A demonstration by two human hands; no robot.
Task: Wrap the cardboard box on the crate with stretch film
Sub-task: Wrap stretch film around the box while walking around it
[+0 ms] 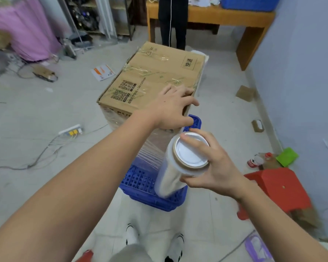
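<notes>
Both forearms are bare, with no sleeves, watch or rings on the left hand [170, 108] or right hand [208, 163]; light grey trousers [129, 254] and white shoes [132, 236] with black markings show below.

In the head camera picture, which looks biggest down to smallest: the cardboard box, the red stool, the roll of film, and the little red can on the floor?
1. cardboard box
2. red stool
3. roll of stretch film, though nearness to the camera enlarges it, so its rank against the stool is unsure
4. red can
</notes>
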